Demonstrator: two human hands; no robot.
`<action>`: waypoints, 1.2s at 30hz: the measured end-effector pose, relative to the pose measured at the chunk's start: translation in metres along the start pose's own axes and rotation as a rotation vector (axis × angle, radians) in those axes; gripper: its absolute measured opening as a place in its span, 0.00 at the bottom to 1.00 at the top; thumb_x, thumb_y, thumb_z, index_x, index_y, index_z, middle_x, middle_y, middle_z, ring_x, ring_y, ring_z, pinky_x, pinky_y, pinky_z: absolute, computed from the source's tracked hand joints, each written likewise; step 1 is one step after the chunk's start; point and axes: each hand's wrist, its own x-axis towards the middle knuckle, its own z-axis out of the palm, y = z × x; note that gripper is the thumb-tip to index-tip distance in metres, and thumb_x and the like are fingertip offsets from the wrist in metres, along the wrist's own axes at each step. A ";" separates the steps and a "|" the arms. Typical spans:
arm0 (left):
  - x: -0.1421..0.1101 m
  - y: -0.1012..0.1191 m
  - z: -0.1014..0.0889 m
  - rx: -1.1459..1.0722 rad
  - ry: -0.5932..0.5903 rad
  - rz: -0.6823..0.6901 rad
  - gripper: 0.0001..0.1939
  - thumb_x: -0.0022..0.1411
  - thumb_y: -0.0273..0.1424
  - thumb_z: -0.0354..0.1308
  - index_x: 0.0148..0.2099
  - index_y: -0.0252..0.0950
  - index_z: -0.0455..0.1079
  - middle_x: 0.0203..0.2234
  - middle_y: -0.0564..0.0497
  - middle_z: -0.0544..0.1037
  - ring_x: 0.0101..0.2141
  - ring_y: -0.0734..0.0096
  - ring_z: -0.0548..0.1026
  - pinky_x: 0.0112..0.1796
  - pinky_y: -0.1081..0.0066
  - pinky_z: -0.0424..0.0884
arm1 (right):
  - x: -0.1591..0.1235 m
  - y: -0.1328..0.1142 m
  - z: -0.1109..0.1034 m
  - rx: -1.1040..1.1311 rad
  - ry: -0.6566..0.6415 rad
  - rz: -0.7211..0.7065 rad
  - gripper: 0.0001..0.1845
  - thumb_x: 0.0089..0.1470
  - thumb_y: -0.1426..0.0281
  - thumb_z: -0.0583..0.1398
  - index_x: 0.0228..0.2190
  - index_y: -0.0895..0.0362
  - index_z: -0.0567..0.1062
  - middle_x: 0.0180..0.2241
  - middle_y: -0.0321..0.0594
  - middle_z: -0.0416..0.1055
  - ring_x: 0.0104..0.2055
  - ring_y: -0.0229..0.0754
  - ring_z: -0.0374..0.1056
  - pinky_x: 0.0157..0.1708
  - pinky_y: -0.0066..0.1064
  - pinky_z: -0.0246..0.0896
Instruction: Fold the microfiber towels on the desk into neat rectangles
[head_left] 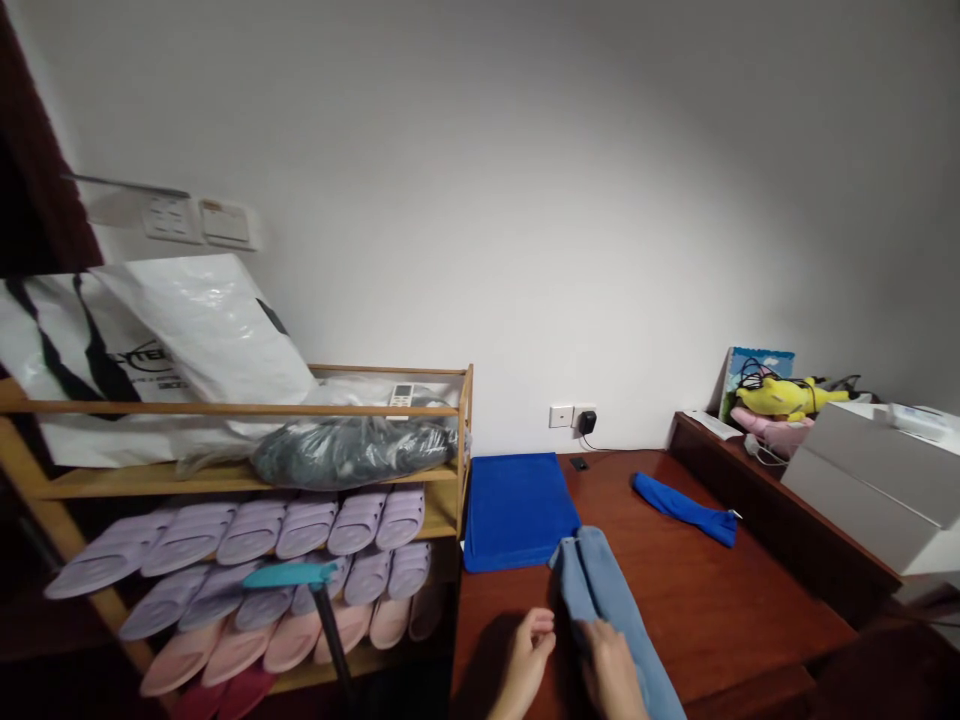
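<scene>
Light-blue jeans (626, 620), folded into a long narrow strip, lie on the reddish-brown wooden table (697, 610). My right hand (611, 668) rests on their left edge, fingers bent down and closed on the cloth. Just left of the jeans, my left hand (527, 655) hovers over the tabletop, fingers loosely curved and apart from the thumb, holding nothing. A flat, folded blue cloth (517, 510) lies beyond both hands, its corner close to the far end of the jeans. Farther right sits a narrow rolled or folded blue cloth piece (686, 510).
To the left, a wooden shoe rack (442, 500) holds several lilac and pink slippers and a white bag (202, 330). A teal-topped pole (300, 575) stands before it. A black plug (587, 423) is in the wall socket. White boxes (870, 470) stand on the right ledge.
</scene>
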 end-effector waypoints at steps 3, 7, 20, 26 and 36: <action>-0.011 0.008 -0.002 0.160 0.142 0.184 0.16 0.54 0.28 0.46 0.45 0.39 0.68 0.46 0.46 0.73 0.50 0.62 0.68 0.52 0.59 0.60 | 0.001 -0.023 -0.005 0.106 -0.160 -0.142 0.24 0.47 0.67 0.56 0.49 0.53 0.69 0.47 0.43 0.72 0.48 0.47 0.66 0.49 0.35 0.59; -0.021 0.010 0.012 0.464 0.012 0.300 0.21 0.57 0.27 0.44 0.52 0.42 0.66 0.59 0.48 0.62 0.59 0.60 0.56 0.58 0.52 0.50 | 0.008 -0.008 -0.011 -0.113 0.052 0.086 0.22 0.57 0.68 0.45 0.48 0.56 0.70 0.49 0.49 0.69 0.49 0.48 0.66 0.47 0.38 0.59; -0.025 -0.011 0.043 0.768 -0.217 0.300 0.17 0.61 0.28 0.44 0.51 0.40 0.66 0.50 0.46 0.70 0.54 0.58 0.63 0.57 0.47 0.50 | 0.018 0.147 -0.042 0.100 0.160 0.453 0.23 0.52 0.69 0.46 0.46 0.61 0.71 0.41 0.48 0.75 0.43 0.44 0.72 0.41 0.31 0.65; -0.026 -0.040 0.029 0.872 -0.245 0.220 0.20 0.62 0.25 0.40 0.49 0.43 0.69 0.51 0.47 0.71 0.54 0.58 0.64 0.57 0.48 0.54 | -0.010 0.093 -0.031 0.030 0.262 0.174 0.24 0.55 0.63 0.47 0.51 0.53 0.68 0.55 0.48 0.65 0.56 0.51 0.61 0.50 0.45 0.60; -0.044 -0.067 -0.041 0.923 -0.239 0.100 0.25 0.57 0.34 0.49 0.57 0.41 0.64 0.57 0.48 0.67 0.58 0.57 0.60 0.59 0.56 0.51 | -0.024 0.043 -0.013 0.009 -0.212 -0.102 0.29 0.55 0.52 0.50 0.57 0.41 0.57 0.62 0.38 0.52 0.63 0.49 0.50 0.59 0.51 0.47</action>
